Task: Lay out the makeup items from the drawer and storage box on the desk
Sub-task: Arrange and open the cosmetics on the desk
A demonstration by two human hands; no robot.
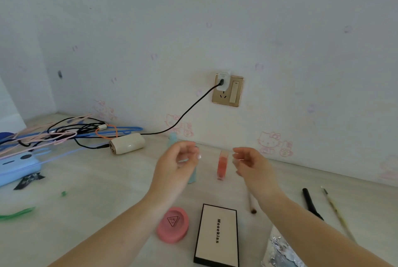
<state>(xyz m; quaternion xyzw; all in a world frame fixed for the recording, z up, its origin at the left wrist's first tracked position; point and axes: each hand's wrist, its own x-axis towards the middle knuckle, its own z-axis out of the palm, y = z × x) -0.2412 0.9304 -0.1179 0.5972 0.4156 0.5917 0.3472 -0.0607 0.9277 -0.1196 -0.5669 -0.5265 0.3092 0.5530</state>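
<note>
- I see both bare hands raised above the middle of the desk (90,182), neither touching anything I can make out.
- My left hand (175,164) has its fingers loosely curled and apart, nothing pinched between them; a pale blue bottle (192,175) stands behind it, mostly hidden by the palm.
- My right hand (251,164) is likewise loosely curled with fingers apart and holds nothing.
- Between the two hands a coral-pink tube (222,165) stands upright on the desk, just beside the right fingertips but apart from them.
- A second pale blue bottle (172,138) stands near the back edge, against the wall; it is blurred.
- Toward the near edge lies a round pink compact (173,224) with a triangle logo, and just right of it a cream box with black border (217,235) printed "Mooekiss".
- A small brush (251,204) lies under the right wrist, partly hidden.
- Toward the right edge lie a black pen-like stick (312,205) and a thin long brush (338,212), side by side and apart.
- A crinkled silver pouch (277,249) sits at the near edge below the right forearm.
- At the left edge are tangled cables (64,133), a cream power bank (127,143) and a light blue case (19,168).
- A black cord runs from the power bank side up to the gold wall socket (227,91).
</note>
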